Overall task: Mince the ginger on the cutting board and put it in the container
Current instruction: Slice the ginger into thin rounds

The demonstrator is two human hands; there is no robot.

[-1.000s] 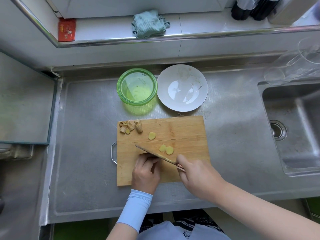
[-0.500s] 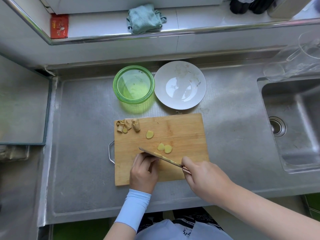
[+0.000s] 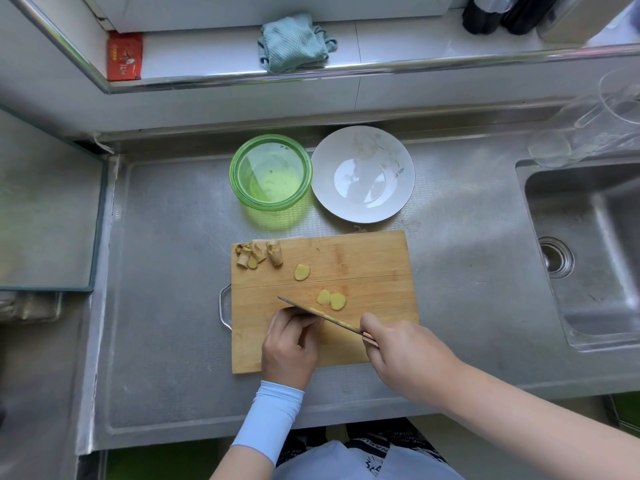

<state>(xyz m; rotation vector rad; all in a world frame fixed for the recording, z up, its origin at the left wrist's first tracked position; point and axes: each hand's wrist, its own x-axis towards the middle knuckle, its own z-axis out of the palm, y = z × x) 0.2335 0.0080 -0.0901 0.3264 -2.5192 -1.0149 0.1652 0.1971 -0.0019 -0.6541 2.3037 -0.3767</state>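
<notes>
Fingers [image 3: 294, 317] of left hand [image 3: 289, 344] curled, pinning ginger [image 3: 317, 310], mostly hidden behind knife [image 3: 301, 306] gripped by right hand [image 3: 405, 355]. Cutting board [image 3: 363, 265] near worktop [image 3: 173, 306] front edge; container [image 3: 233, 174] behind it; cut slices [image 3: 337, 301] mid-board. Best practice: fingertips tucked, knuckles guiding blade, thin even cuts. Plate [image 3: 381, 206] reads "Good life"; red packet [image 3: 124, 56] illegible.

steel counter [image 3: 166, 306], sink [image 3: 595, 258] right, tiled ledge [image 3: 398, 39] behind, daylight.

A rectangular wooden cutting board [image 3: 363, 258] lies on the grey steel counter [image 3: 166, 271]. Beyond it, a round green plastic container [image 3: 233, 174] sits just left of a round white plate [image 3: 363, 206]. A steel sink [image 3: 588, 209] lies right.
</notes>
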